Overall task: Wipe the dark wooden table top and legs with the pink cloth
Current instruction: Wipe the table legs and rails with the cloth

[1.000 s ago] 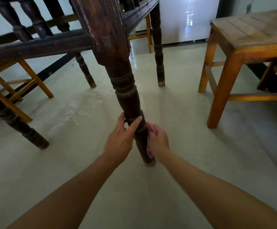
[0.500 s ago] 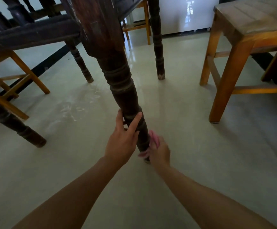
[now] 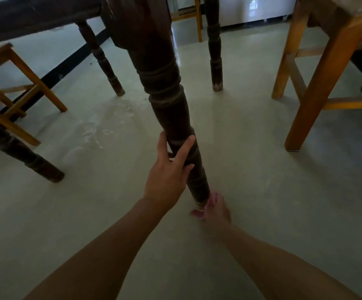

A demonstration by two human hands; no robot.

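Below the dark wooden worktop (image 3: 35, 16), whose rail crosses the upper left, the turned near leg (image 3: 171, 118) runs down the middle of the view to the pale floor (image 3: 262, 180).

Left hand (image 3: 168, 174): grip closed round the lower part of this leg, with the thumb lying up its right side and the fingers wrapped behind on the left.

Right hand (image 3: 217, 211): lower and nearer, at the foot of the same leg, on its right. Its grip holds the pink cloth (image 3: 210, 201), which is bunched in the fingers and touches the leg's base just above the floor. This hand is blurred, so how the single fingers lie cannot be told.

Other dark turned legs on the floor: a far left leg (image 3: 102, 55), a far right leg (image 3: 214, 50) and a left-edge leg (image 3: 28, 159). White smears (image 3: 95, 131) mark the floor left of the near leg. A small light stool (image 3: 13, 83) stands at left and a larger light stool (image 3: 318, 68) at right, both well apart from the hands.
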